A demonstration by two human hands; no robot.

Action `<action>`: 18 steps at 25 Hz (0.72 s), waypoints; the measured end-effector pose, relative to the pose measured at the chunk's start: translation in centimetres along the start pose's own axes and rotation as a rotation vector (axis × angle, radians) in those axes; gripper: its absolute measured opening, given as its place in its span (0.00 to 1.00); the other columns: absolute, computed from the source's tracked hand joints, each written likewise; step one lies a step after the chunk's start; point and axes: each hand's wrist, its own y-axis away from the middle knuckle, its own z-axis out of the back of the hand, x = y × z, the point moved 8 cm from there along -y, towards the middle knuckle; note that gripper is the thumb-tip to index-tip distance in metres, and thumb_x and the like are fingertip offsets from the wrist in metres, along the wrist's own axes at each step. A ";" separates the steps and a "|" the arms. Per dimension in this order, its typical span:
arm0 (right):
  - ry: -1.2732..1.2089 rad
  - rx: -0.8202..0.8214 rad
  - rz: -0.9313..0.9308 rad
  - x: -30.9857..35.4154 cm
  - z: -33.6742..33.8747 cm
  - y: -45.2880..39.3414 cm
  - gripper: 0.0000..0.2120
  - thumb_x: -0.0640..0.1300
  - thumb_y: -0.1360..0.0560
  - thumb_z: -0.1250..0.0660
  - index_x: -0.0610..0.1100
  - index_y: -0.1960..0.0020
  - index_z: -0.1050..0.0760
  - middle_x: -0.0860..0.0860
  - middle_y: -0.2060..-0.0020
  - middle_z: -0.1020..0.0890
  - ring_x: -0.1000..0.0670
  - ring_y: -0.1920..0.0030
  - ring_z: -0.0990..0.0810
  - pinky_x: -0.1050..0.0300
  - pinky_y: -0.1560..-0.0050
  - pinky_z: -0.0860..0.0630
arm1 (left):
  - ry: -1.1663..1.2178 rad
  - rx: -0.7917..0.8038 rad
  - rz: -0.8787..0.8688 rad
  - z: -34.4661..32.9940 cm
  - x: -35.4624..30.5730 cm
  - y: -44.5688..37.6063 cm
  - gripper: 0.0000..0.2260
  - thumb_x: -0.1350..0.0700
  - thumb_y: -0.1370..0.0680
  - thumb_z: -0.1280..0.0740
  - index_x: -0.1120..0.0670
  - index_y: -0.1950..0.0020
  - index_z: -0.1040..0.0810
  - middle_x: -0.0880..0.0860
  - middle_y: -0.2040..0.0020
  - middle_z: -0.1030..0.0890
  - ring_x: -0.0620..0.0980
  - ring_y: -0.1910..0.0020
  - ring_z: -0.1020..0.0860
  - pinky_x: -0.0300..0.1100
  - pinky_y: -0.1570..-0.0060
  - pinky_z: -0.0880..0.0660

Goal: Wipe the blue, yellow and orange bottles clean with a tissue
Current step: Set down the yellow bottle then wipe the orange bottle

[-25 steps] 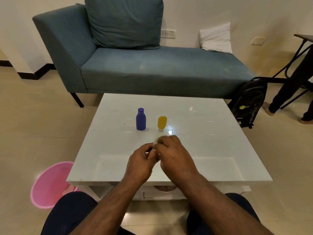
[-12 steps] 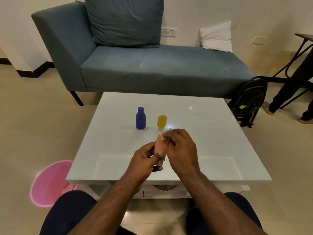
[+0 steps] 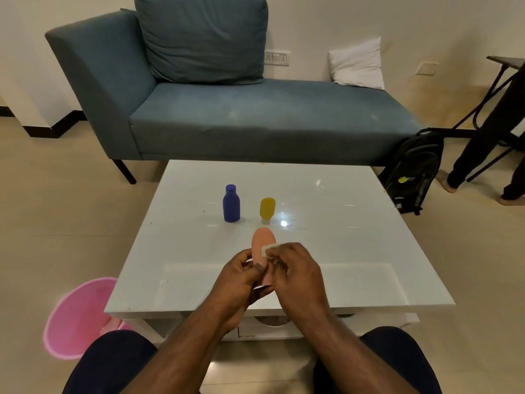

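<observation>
Two bottles (image 3: pixel 231 203) (image 3: pixel 267 210) stand side by side mid tabletop (image 3: pixel 355 237), behind my hands (image 3: pixel 237 277) (image 3: pixel 297 275); sofa (image 3: pixel 255 120) behind tabletop, bin (image 3: pixel 76 317) on floor left, backpack (image 3: pixel 414 172) right.

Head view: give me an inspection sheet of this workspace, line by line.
Surface: white glossy table, a few dark specks.
Job's things: blue bottle and yellow bottle stand side by side, apart; orange bottle held above the table; tissue pressed on it.
Clutter: nothing seen.
Grips: left hand holds the orange bottle; right hand pinches the tissue.
Cables: nothing seen.
Surroundings: blue sofa, pink bin, black backpack, another person's legs at right.
</observation>
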 end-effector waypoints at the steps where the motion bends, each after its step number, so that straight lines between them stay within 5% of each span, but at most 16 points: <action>1: 0.008 0.029 0.007 -0.1 -0.4 0.6 0.10 0.41 0.24 0.35 0.51 0.44 0.22 0.58 0.48 0.24 0.60 0.51 0.26 0.77 0.51 0.34 | 0.011 -0.004 0.003 0.0 0.0 -0.2 0.16 0.57 0.18 0.34 0.54 0.30 0.27 0.58 0.37 0.19 0.57 0.45 0.15 0.52 0.48 0.17; 6: -0.109 -0.066 -0.096 -2.7 1.8 -1.1 0.10 0.39 0.24 0.34 0.52 0.49 0.21 0.58 0.50 0.21 0.59 0.51 0.23 0.71 0.48 0.27 | -0.032 0.003 0.057 -1.0 0.8 -0.9 0.16 0.58 0.18 0.34 0.53 0.30 0.27 0.58 0.36 0.21 0.59 0.44 0.16 0.55 0.46 0.17; 14: -0.245 -0.143 -0.254 -8.1 3.4 -3.5 0.13 0.40 0.23 0.35 0.60 0.50 0.25 0.67 0.54 0.25 0.62 0.51 0.23 0.73 0.52 0.30 | -0.385 -0.135 0.023 -3.3 0.5 -6.4 0.25 0.55 0.21 0.30 0.52 0.25 0.33 0.55 0.28 0.26 0.58 0.34 0.24 0.53 0.37 0.24; 18: -0.219 -0.127 -0.293 -11.7 2.3 -5.7 0.10 0.41 0.23 0.35 0.56 0.47 0.23 0.62 0.51 0.23 0.59 0.50 0.23 0.72 0.51 0.30 | -0.524 -0.140 0.005 -4.8 1.3 -9.5 0.24 0.53 0.20 0.30 0.52 0.26 0.31 0.53 0.30 0.24 0.55 0.36 0.23 0.48 0.40 0.23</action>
